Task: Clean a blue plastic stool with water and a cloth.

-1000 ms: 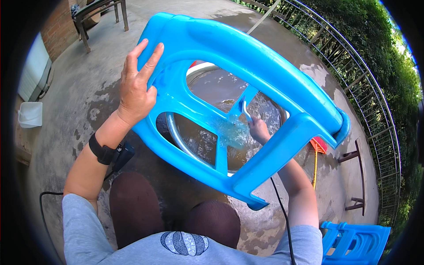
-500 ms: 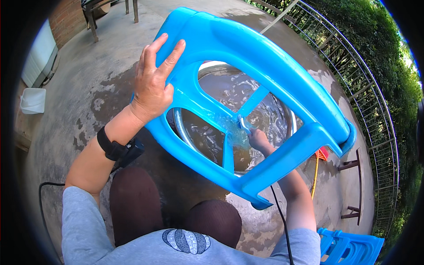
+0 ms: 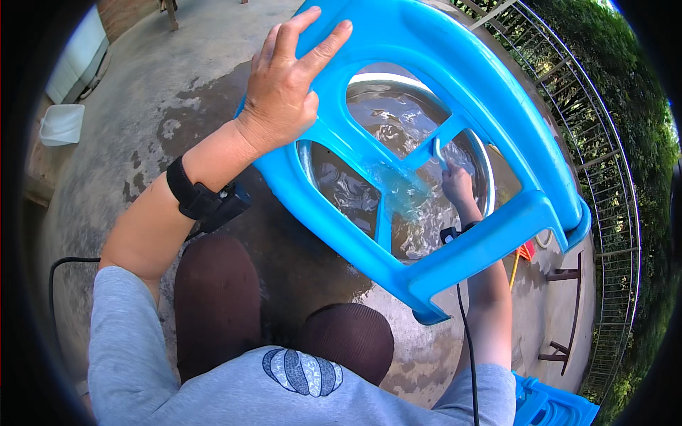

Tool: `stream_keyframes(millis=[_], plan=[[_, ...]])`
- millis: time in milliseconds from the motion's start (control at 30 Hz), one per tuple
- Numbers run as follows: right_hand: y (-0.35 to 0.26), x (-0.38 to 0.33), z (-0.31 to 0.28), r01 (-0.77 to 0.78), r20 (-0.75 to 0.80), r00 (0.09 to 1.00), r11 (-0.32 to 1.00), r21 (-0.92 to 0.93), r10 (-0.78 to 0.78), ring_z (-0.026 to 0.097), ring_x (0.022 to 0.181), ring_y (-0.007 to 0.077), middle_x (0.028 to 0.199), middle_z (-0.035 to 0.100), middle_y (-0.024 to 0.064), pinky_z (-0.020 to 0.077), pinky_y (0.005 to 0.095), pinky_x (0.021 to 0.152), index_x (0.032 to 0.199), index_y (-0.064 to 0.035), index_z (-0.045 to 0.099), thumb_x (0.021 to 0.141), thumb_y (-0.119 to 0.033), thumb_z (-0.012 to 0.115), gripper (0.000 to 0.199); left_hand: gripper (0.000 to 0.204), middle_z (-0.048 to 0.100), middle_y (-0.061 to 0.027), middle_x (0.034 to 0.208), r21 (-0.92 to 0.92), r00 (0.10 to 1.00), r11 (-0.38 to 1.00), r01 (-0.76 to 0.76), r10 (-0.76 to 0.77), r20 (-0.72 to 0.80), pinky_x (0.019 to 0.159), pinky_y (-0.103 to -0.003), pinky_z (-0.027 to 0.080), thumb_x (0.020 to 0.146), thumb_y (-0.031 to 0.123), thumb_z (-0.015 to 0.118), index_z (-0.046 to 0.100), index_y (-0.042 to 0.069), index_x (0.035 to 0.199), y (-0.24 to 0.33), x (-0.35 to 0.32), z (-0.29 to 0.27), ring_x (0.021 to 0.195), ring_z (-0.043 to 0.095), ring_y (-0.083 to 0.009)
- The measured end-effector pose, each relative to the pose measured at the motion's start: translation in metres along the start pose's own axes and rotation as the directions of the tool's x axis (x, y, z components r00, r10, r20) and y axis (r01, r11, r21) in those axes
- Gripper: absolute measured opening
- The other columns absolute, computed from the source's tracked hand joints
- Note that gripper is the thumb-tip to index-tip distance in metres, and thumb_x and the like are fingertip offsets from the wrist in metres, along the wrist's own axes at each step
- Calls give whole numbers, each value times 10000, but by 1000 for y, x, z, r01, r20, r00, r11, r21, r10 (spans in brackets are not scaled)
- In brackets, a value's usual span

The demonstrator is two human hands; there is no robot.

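Note:
A blue plastic chair (image 3: 490, 243) is held tilted over a round metal basin (image 3: 490, 182) of murky water. My left hand (image 3: 283, 96) steadies the chair by its upper left side, index and middle fingers spread across the plastic; where the other fingertips press is hard to see. Through a gap in the chair's frame, my right hand (image 3: 458, 184) shows closed around a small brush (image 3: 437, 150), its pale curved end against a crossbar. Water sheets over the middle of the frame. The chair's front bar covers part of my right forearm.
A metal railing (image 3: 616, 252) with bushes behind curves along the right. Nearby are a yellow handle (image 3: 513, 270) with a red head, a dark frame (image 3: 574, 312) and more blue plastic furniture (image 3: 550, 405). A white bin (image 3: 62, 125) stands left. A black cable (image 3: 466, 330) hangs by my right arm.
My right hand and the brush have moved from the central joint up and right along the crossbar. My left hand keeps its place on the chair; the whole view has shifted.

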State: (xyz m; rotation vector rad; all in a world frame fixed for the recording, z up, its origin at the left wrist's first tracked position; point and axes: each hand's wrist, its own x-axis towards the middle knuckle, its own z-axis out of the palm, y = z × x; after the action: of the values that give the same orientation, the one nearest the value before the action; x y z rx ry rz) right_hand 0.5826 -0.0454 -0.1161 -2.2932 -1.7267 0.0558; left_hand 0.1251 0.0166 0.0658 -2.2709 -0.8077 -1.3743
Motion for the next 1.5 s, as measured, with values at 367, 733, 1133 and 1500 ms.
stream_keyframes(millis=[367,733,1133,1500], plan=[[20,12,-1,21,-205,979,1000,16,-17,699,979,473,1007,719,306,530,547,868,1377,-13,603,997,-206,578,427,841,427,-242,1464,23,999,999,-31,31,-11,1114,-540,416,690,-59,611,544,145,1503,0,13,4,1307,475,-447],[4,-16,-9,80,-168,982,996,-28,-84,709,908,432,941,708,296,532,545,781,1373,-57,614,990,-146,587,395,844,415,-284,1448,96,996,992,-84,83,23,1123,-538,411,680,-49,591,527,108,1507,-11,24,4,1276,476,-485],[54,-21,-18,-39,-268,962,998,39,48,709,1084,418,1165,724,263,551,499,907,1363,-34,637,1009,-192,603,389,773,462,-258,1424,65,998,996,-58,58,-2,1102,-537,435,711,-48,573,584,116,1467,-25,36,22,1291,493,-490],[104,18,-54,-179,-124,981,943,-279,149,699,1010,481,1170,696,279,552,577,849,1309,-34,656,992,-254,546,401,766,417,-271,1487,-15,999,999,-45,45,11,1119,-569,415,733,15,624,561,123,1488,-10,61,47,1315,473,-505]])
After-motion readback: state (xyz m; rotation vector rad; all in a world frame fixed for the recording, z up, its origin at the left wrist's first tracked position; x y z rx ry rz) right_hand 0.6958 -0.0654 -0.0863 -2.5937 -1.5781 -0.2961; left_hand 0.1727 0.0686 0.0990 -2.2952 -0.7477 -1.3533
